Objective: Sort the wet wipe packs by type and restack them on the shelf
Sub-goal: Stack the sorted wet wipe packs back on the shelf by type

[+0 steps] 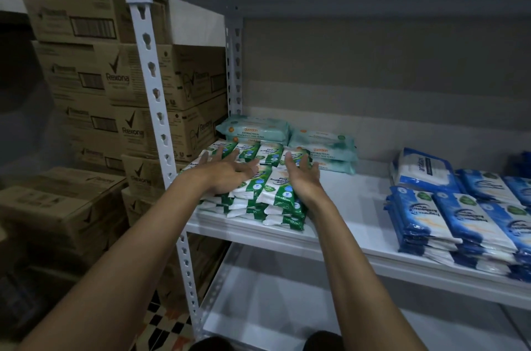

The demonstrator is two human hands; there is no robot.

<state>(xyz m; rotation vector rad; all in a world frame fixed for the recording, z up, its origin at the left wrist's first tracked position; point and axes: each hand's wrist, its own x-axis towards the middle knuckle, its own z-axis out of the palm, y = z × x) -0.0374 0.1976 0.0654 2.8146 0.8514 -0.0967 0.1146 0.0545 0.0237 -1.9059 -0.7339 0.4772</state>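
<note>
Both arms stretched forward — left hand (227,171) and right hand (301,175) open, fingers spread, palms facing inward

White shelf (353,201) carries green packs (270,192) left, teal packs (321,146) behind, blue packs (471,215) right.

Bare shelf (356,201) gap between green packs (267,192) and blue packs (459,221)

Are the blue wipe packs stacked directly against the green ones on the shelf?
No: bare white shelf separates the green packs under both hands from the blue packs at the right.
</note>
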